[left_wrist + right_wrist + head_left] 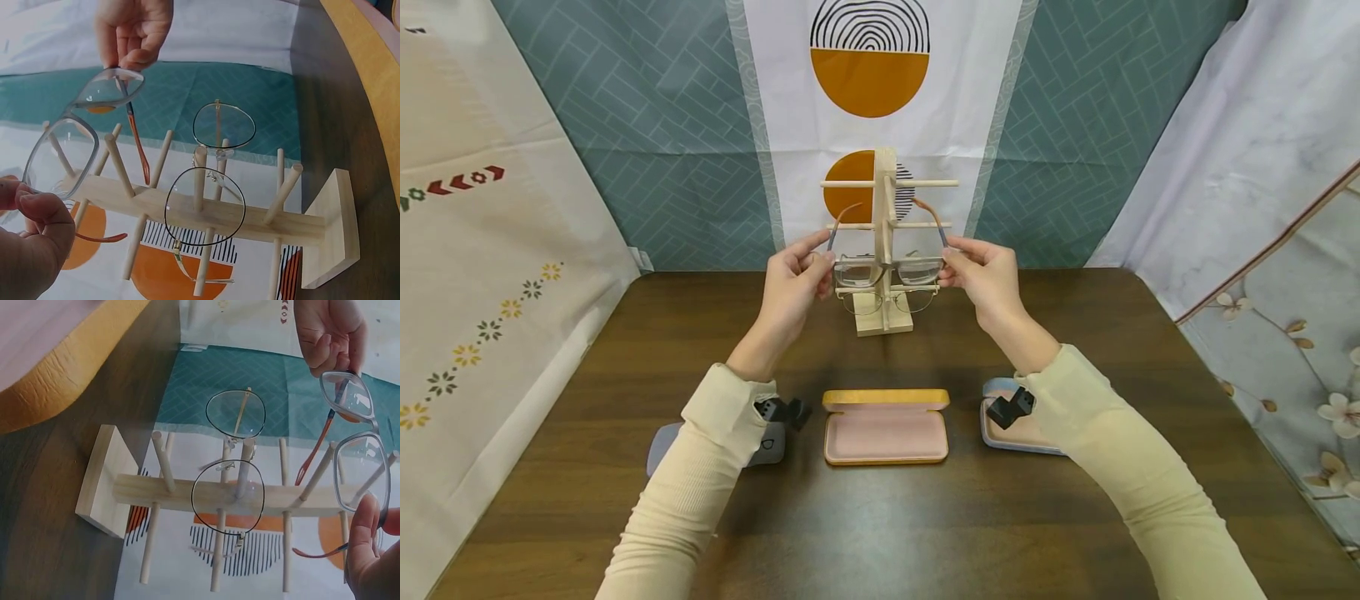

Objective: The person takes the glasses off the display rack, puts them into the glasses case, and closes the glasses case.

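Both hands hold a pair of grey-framed eyeglasses (919,270) in front of a wooden display stand (885,167). My left hand (793,279) pinches the frame near one hinge, and my right hand (985,275) pinches it near the other. The temples, with orange-brown tips, point toward the stand. In the left wrist view the grey eyeglasses (97,135) are apart from the pegs beside them. A second pair, thin wire-rimmed eyeglasses (195,499), rests on a lower row of the stand's pegs.
An open yellow glasses case (886,460) with pink lining lies mid-table. To its right sits an open blue case (1026,446), partly covered by the right sleeve. A grey case (767,446) lies left, partly under the left arm. Patterned cloth (677,125) hangs behind the table.
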`<action>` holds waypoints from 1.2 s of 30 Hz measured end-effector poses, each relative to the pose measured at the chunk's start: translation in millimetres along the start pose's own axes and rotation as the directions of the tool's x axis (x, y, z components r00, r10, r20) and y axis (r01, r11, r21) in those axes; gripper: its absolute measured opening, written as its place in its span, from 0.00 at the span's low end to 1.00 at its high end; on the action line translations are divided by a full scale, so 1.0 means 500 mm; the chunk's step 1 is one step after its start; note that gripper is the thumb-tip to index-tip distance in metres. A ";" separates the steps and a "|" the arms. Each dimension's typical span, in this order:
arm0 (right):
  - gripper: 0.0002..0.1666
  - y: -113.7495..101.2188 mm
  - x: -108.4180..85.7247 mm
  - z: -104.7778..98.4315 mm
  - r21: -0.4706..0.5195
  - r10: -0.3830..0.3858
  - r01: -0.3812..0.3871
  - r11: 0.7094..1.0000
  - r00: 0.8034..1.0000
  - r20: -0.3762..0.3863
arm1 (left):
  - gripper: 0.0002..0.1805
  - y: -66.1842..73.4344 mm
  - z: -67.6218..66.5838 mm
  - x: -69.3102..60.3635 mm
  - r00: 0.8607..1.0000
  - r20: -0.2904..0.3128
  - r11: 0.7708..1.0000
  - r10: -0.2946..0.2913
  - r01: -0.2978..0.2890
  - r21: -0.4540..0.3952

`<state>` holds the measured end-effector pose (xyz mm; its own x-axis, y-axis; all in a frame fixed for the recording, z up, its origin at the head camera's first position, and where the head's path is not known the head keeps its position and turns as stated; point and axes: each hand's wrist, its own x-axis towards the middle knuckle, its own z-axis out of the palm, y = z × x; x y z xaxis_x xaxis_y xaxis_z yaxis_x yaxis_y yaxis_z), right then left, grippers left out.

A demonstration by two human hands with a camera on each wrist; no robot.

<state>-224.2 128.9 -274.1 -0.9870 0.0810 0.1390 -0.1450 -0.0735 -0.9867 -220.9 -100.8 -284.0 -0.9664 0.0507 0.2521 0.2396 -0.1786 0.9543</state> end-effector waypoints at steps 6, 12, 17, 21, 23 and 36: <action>0.19 -0.001 -0.013 -0.003 0.002 -0.010 0.010 1.000 1.000 0.020 | 0.22 0.004 0.000 -0.012 1.000 0.003 1.000 0.000 0.000 -0.004; 0.19 -0.005 -0.028 -0.006 -0.005 -0.024 0.024 1.000 0.999 0.030 | 0.22 0.007 -0.001 -0.026 1.000 0.022 1.000 0.012 -0.012 -0.006; 0.20 -0.006 -0.040 -0.009 -0.009 -0.027 0.028 1.000 0.999 0.044 | 0.22 0.009 -0.002 -0.040 0.999 0.035 1.000 0.015 -0.015 -0.017; 0.20 -0.007 -0.049 -0.010 -0.005 -0.031 0.031 0.999 0.998 0.048 | 0.23 0.009 -0.003 -0.048 0.999 0.039 1.000 0.017 -0.016 -0.012; 0.20 -0.007 -0.052 -0.010 -0.004 -0.036 0.036 0.999 0.998 0.052 | 0.23 0.009 -0.004 -0.052 0.999 0.039 1.000 0.018 -0.018 -0.013; 0.20 -0.006 -0.069 -0.009 -0.034 -0.067 0.070 0.997 0.994 0.081 | 0.23 0.009 -0.011 -0.073 0.999 0.042 0.999 0.019 -0.017 -0.043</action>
<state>-189.6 131.0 -276.4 -0.9773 0.0048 0.2117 -0.2117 -0.0338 -0.9767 -184.9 -109.0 -289.7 -0.9569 0.0887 0.2767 0.2519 -0.2215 0.9421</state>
